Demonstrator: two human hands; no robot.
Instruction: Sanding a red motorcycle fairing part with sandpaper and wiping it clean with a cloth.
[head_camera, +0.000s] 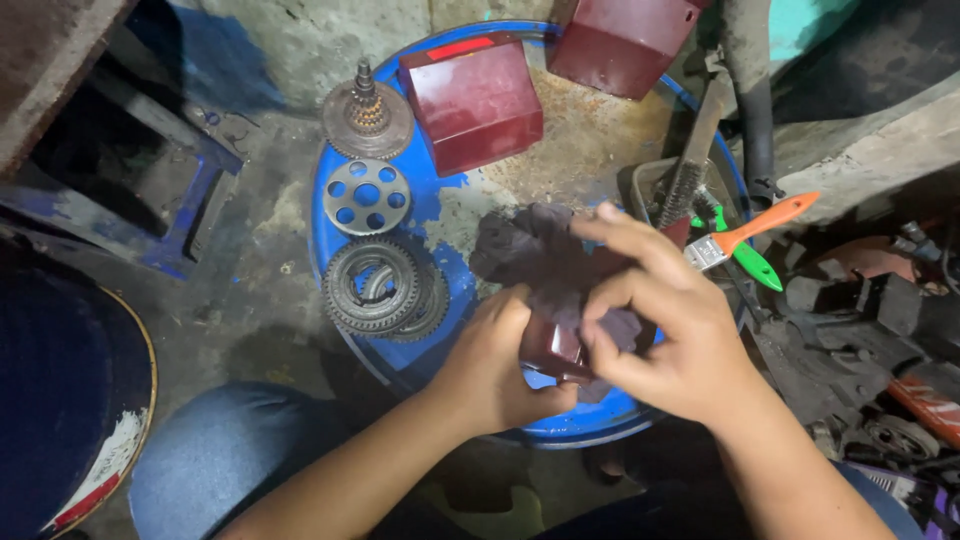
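Hands: left hand and right hand are together, clamping one dark red part — axis unclear, cloth-wrapped.
Cloth: one dark rag.
Gears: three.
Boxes: two red.

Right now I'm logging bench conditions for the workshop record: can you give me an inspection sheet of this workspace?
Surface: round blue drum top, paint worn, rust patch towards the back.
Job's things: small dark red part wrapped in a dark cloth.
Clutter: toothed rings, holed disc, geared hub, two dark red boxes, wire brush, orange-handled paintbrush.
Hands: left hand grips the part; right hand presses the cloth on it.
Cables: black hose at right.
Surroundings: grimy concrete floor, metal parts heaped at right.
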